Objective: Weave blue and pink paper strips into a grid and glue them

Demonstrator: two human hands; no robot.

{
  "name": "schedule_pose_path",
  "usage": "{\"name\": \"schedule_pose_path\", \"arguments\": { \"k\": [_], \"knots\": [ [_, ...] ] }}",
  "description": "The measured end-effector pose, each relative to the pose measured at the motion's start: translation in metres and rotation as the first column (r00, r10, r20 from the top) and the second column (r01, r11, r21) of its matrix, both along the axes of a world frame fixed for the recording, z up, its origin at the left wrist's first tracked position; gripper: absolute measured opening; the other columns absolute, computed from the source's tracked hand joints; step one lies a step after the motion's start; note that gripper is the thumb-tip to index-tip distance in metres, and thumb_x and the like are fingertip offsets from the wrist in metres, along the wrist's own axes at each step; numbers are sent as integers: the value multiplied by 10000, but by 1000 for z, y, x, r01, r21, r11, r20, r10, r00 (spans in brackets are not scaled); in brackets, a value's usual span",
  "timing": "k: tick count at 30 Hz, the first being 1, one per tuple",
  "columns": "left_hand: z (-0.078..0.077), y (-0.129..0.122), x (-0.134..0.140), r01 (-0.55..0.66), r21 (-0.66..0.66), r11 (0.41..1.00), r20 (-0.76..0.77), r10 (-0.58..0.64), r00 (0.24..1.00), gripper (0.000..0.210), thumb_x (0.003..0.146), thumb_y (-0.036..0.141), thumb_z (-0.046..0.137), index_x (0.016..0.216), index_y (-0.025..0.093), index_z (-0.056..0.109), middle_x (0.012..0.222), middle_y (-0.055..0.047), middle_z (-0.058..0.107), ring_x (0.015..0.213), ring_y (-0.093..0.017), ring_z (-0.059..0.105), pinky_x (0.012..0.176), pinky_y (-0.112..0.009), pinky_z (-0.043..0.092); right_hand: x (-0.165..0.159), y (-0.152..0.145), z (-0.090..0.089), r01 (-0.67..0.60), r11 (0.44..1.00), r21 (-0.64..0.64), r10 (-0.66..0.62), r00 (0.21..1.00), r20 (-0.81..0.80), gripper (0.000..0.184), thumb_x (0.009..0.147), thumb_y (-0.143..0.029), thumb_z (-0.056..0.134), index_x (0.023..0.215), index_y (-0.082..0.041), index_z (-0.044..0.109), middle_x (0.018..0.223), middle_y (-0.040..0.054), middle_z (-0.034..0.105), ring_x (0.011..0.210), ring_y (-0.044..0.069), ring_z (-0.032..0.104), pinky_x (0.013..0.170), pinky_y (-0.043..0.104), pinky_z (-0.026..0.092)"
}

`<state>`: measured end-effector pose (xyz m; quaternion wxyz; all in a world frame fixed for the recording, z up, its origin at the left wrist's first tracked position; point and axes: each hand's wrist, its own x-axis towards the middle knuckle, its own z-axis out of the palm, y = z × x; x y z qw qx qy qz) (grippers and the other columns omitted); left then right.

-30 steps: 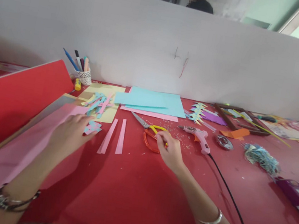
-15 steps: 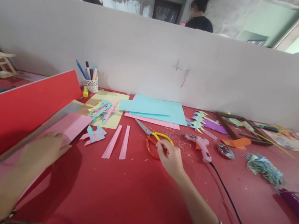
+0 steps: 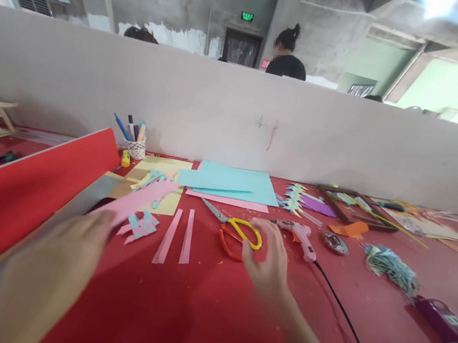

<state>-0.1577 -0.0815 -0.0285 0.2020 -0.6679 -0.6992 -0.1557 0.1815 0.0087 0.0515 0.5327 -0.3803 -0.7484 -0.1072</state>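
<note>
My left hand (image 3: 56, 260), smeared by motion, grips a pink sheet of paper (image 3: 143, 199) that slants up above the table at the left. My right hand (image 3: 269, 266) is off the table surface beside the scissors (image 3: 226, 219), its thumb and fingers apart and holding nothing. The scissors lie with blades slightly open and yellow and orange handles towards that hand. Between the hands are pink paper strips (image 3: 187, 238) and a small pink-and-blue woven paper piece (image 3: 144, 225).
A red board (image 3: 29, 208) slants along the left. Behind are blue sheets (image 3: 236, 181) and a pen cup (image 3: 136, 149). To the right lie a pink glue gun (image 3: 303, 237) with its black cord, a tape roll (image 3: 335, 243) and a yarn bundle (image 3: 390, 269). A white partition (image 3: 179, 99) stands behind.
The pink paper has been lifted and shifted to the right with my left hand. My right hand has let go of the scissors' handle and opened. The head view has tilted up.
</note>
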Motion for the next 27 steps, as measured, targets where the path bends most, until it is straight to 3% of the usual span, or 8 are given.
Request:
{"name": "schedule_pose_path", "arguments": {
  "k": [2,4,8,11,15,18,23,27],
  "knots": [
    [44,14,66,236,-9,972,-143,-234,962,470,781,59,306,1180,180,521,1170,-52,596,1046,-207,548,823,-327,443,-3,-23,12,-51,982,183,22,987,157,335,775,-243,528,1104,-227,469,988,74,598,975,199,541,849,362,421],
    [61,19,122,322,22,946,-162,-315,935,489,738,7,323,1086,222,592,1063,-26,659,948,-166,598,759,-267,458,-5,-46,19,-118,978,170,37,907,420,289,797,-332,537,1078,-278,502,1047,42,593,1076,199,474,1006,409,261],
    [24,6,174,665,-121,737,-73,-675,734,335,801,136,470,1085,251,605,1021,-28,680,972,-187,583,833,-298,445,-6,-71,0,-118,986,-116,166,706,688,286,847,-426,467,1038,-229,546,1008,11,625,1011,152,497,1058,337,135],
    [-1,-3,174,684,-201,701,-31,-703,711,319,809,102,474,1082,202,605,964,-52,688,923,-177,599,797,-282,470,1,-76,-32,-37,981,-189,157,726,670,164,881,-256,447,970,-181,562,840,-7,645,813,127,546,973,296,268],
    [4,3,151,729,-146,668,27,-734,678,388,811,31,395,1117,194,570,1005,-37,676,922,-157,606,782,-242,492,18,-77,-57,-33,961,-274,201,764,614,186,875,-106,397,816,-188,553,773,-11,634,673,114,532,733,252,383],
    [19,10,131,756,-169,632,139,-744,653,344,830,67,378,1030,220,612,951,-9,692,836,-140,631,724,-212,512,28,-76,-50,-11,937,-350,246,733,634,204,845,-81,414,710,-198,513,667,-22,589,601,124,499,678,256,385],
    [38,15,114,774,-258,578,272,-725,633,303,854,109,386,955,231,645,911,1,699,793,-138,650,678,-201,507,28,-71,-30,41,927,-373,254,665,703,224,802,-35,393,682,-195,494,661,-30,565,620,135,508,905,356,311],
    [47,25,115,727,-390,565,351,-638,685,275,865,138,399,906,230,655,835,3,689,714,-139,652,604,-202,484,22,-60,-32,96,922,-374,227,648,727,199,817,-81,424,682,-192,519,671,-15,591,617,147,521,798,343,355]
  ]
}}
